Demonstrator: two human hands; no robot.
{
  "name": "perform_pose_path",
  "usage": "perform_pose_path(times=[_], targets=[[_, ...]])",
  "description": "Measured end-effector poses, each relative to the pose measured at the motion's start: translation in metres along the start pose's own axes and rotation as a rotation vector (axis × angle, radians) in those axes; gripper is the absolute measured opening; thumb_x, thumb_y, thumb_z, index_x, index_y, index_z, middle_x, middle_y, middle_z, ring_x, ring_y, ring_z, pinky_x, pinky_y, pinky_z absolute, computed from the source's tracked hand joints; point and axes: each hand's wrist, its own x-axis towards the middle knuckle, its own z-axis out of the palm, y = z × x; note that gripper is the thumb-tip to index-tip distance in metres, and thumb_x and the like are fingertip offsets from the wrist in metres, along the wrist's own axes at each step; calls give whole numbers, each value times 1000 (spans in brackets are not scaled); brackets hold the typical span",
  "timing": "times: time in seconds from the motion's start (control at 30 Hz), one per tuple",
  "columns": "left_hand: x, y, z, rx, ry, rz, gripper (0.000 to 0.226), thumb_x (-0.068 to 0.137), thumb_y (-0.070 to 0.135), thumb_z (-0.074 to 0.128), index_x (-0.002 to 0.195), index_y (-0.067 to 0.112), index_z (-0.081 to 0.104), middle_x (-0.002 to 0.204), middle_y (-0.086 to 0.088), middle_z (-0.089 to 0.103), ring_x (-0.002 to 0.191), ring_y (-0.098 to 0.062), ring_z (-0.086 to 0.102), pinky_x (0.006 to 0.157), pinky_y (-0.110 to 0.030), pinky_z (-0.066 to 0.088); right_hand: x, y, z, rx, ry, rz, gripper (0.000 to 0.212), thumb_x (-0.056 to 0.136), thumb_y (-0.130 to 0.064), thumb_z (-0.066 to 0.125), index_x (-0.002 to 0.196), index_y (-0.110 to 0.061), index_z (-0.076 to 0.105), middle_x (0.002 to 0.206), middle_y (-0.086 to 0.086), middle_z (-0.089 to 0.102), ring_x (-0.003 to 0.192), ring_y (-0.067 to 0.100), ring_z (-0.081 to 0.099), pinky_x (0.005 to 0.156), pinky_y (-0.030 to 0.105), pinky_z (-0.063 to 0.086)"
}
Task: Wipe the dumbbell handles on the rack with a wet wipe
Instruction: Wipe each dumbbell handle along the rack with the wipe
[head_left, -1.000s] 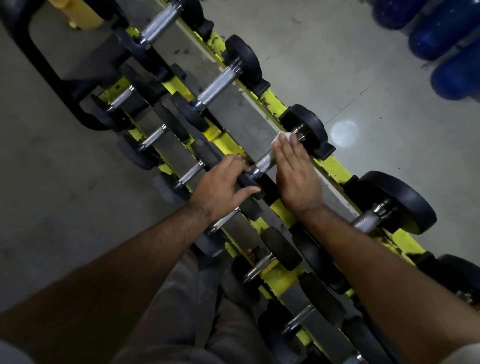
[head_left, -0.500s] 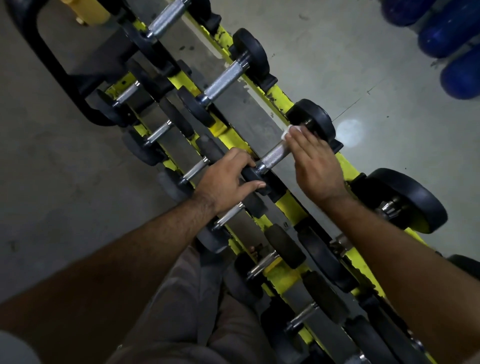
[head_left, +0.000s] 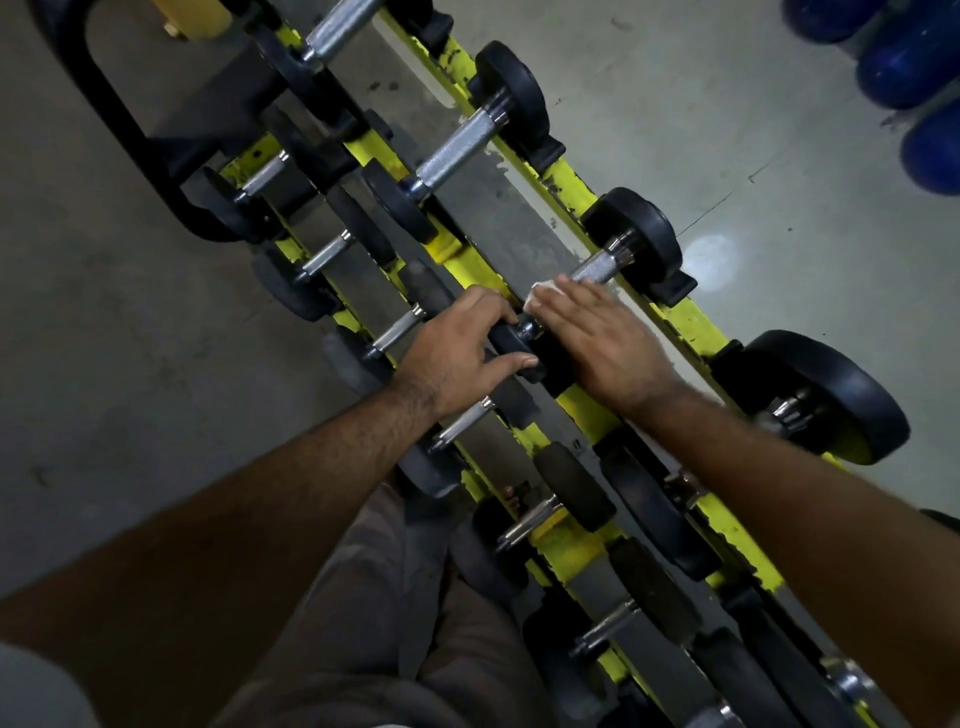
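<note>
So the wet wipe is bunched up white under the right hand, sitting on the near part of the chrome dumbbell handle on the top tier of the rack. Only a little corner of it peeks out past the fingertips. The right hand lies palm down with the fingers pretty much straight, pressing the wipe onto the bar rather than wrapping it. The far stretch of knurled handle is bare up to the black weight head at the far yellow rail.

The left hand is right beside it, fingers and thumb curled round the near black head of that same dumbbell, gripping it at the rack's near rail.

Around that, the rack runs diagonally, chipped yellow rails, more dumbbells on both tiers, a big plate-ended one to the right. Floor is dull grey concrete, blue round things in the top right corner.

Compared to half a second ago, the right hand and wipe have slid down the handle toward the near head, so more chrome shows at the far end. The left hand hasn't budged.
</note>
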Motion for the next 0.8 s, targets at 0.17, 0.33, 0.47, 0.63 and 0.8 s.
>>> perform_pose_path(times=[0.17,0.33,0.47,0.63,0.8], targets=[[0,-2,2,-8,6,-10,47,79,52,75,108,19,59,115,4,56,109,-15,58,84,-39,53,8,-12,-5,-30,113,182,47,95,-11,46,139,3,53,143,22,54,137,39,47,117,49,30],[0,-1,3,-17,6,-2,49,78,57,70,107,19,59,114,4,56,107,-15,58,84,-42,53,-1,-1,-3,7,9,5,48,99,-14,40,145,-3,50,150,15,50,143,33,42,121,48,26],[-1,-1,3,-16,2,-7,53,76,61,65,106,19,59,112,3,56,108,-17,59,84,-42,53,-1,-19,0,-26,47,175,52,100,-19,37,147,1,45,153,20,44,145,37,36,122,51,24],[0,0,2,-16,-10,-11,50,78,57,71,107,19,59,113,3,56,107,-16,58,83,-43,53,-4,6,-3,-18,14,18,52,96,-7,41,148,-4,45,153,16,45,145,34,36,123,46,20],[-1,0,3,-16,2,-2,50,77,57,69,107,18,58,114,2,56,108,-17,58,83,-43,53,-11,-13,1,-19,14,82,61,92,-5,42,152,0,35,158,22,33,150,36,26,124,46,14]])
